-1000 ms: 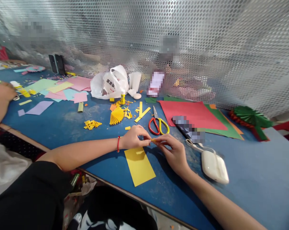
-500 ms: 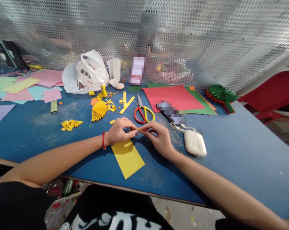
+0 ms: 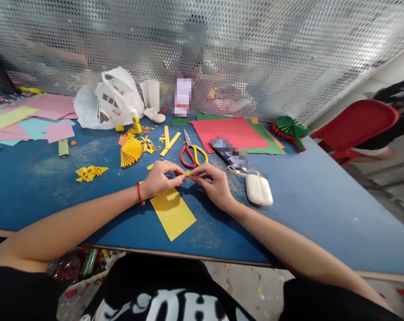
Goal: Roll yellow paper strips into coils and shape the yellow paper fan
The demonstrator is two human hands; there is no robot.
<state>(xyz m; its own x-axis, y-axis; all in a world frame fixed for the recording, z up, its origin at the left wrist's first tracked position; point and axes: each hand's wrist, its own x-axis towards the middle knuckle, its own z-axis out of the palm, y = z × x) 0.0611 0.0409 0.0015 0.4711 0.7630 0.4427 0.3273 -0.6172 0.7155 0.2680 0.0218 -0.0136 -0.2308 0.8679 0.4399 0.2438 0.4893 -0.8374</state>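
My left hand and my right hand meet over the table, fingertips pinched on a small piece of yellow paper. Most of that piece is hidden by my fingers. A yellow paper sheet lies flat below, its upper end under my left hand. Just beyond my hands are scissors with one red and one yellow handle. Farther left stand a pleated yellow paper fan and a heap of small folded yellow pieces. Two yellow strips lie behind.
On the right are a phone, a white corded case, red paper and a green pleated paper piece. A glue bottle, white plastic bag and pastel sheets lie left. A person sits beyond a red chair.
The view has turned slightly right, bringing a person by the red chair into sight. Both hands stay together, pinching the yellow piece, which shows a little more between the fingertips.
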